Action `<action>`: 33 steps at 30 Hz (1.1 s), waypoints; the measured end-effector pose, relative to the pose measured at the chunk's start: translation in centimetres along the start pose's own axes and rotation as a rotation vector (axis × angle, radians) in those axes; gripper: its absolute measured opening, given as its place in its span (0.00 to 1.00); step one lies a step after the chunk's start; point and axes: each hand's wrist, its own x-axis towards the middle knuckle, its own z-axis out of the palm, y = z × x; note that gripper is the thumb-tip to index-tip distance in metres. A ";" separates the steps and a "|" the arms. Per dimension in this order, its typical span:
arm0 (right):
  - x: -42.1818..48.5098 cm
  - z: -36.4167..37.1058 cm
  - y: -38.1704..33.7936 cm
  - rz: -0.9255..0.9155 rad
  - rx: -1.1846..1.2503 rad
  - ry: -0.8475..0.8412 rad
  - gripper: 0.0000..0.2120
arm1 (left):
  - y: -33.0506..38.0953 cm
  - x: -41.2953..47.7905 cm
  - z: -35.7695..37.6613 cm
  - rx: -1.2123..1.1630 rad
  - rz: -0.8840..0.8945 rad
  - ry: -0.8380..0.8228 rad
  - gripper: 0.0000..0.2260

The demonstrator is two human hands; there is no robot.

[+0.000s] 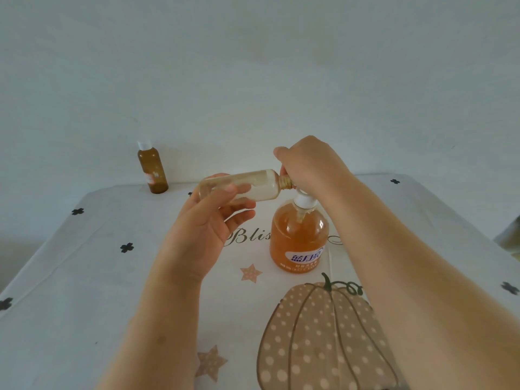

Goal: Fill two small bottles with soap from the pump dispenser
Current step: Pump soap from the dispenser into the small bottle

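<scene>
A round pump dispenser (298, 237) of orange soap stands on the table a little right of centre. My right hand (311, 161) rests on top of its white pump head, fingers curled over it and hiding the nozzle. My left hand (213, 220) holds a small clear bottle (244, 183) on its side, uncapped, its threaded neck pointing right and meeting the pump's nozzle under my right hand. The bottle looks nearly empty, with a pale film inside. A second small bottle (152, 168), amber with a white cap, stands upright at the table's far left edge.
The table (84, 277) wears a white cloth printed with a pumpkin, stars, black clovers and script lettering. A plain pale wall stands right behind it. A dark object shows at the right frame edge (509, 235).
</scene>
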 end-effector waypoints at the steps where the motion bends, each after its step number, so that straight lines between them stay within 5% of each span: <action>1: 0.0 0.0 0.1 0.004 0.004 -0.004 0.19 | -0.1 -0.1 0.1 -0.001 -0.005 0.001 0.18; 33: -0.9 -0.7 -0.4 -0.028 -0.091 0.029 0.27 | 0.3 -0.6 0.6 -0.016 0.021 0.023 0.16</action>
